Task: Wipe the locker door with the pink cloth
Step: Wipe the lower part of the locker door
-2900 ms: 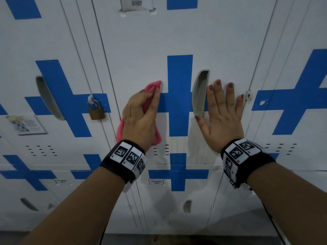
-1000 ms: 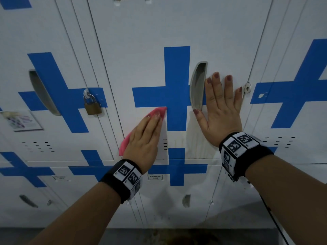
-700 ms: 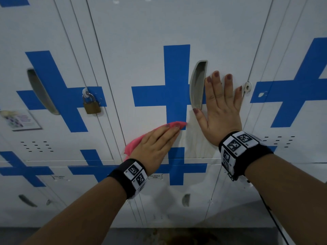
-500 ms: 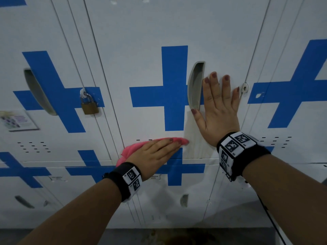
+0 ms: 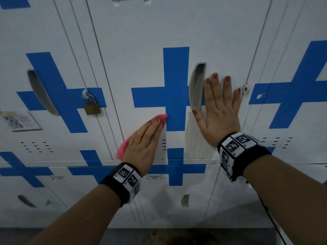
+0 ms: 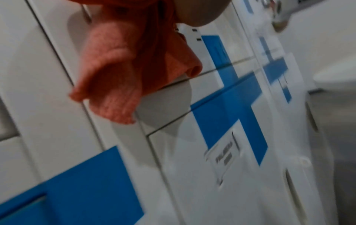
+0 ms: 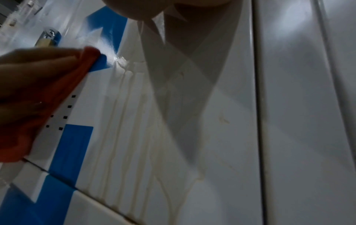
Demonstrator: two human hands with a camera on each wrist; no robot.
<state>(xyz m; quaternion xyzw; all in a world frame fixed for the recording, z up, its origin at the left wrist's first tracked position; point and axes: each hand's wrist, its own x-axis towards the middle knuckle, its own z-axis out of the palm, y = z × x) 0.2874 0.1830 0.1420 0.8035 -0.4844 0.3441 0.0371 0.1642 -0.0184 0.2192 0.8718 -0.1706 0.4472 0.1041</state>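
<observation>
The white locker door (image 5: pixel 141 50) carries a blue cross (image 5: pixel 175 96) and a grey recessed handle (image 5: pixel 197 87). My left hand (image 5: pixel 143 144) lies flat with straight fingers, pressing the pink cloth (image 5: pixel 161 118) against the door's lower left, just beside the cross's lower arm. The cloth's loose end (image 6: pixel 115 73) hangs below the palm in the left wrist view. My right hand (image 5: pixel 219 110) is spread flat on the door to the right of the handle, holding nothing. The right wrist view shows dried drip streaks (image 7: pixel 134 137) running down the door beside the cloth (image 7: pixel 48 106).
A brass padlock (image 5: pixel 91 106) hangs on the neighbouring locker to the left, which bears a paper notice (image 5: pixel 21 121). Small vent slots (image 5: pixel 164 145) sit near the door's bottom. Another row of lockers (image 5: pixel 177 200) lies below, then a dark floor (image 5: pixel 159 237).
My left hand with the cloth swept down and right along the door's bottom, then came back up and left to the cross's lower arm. The right hand stayed flat in place.
</observation>
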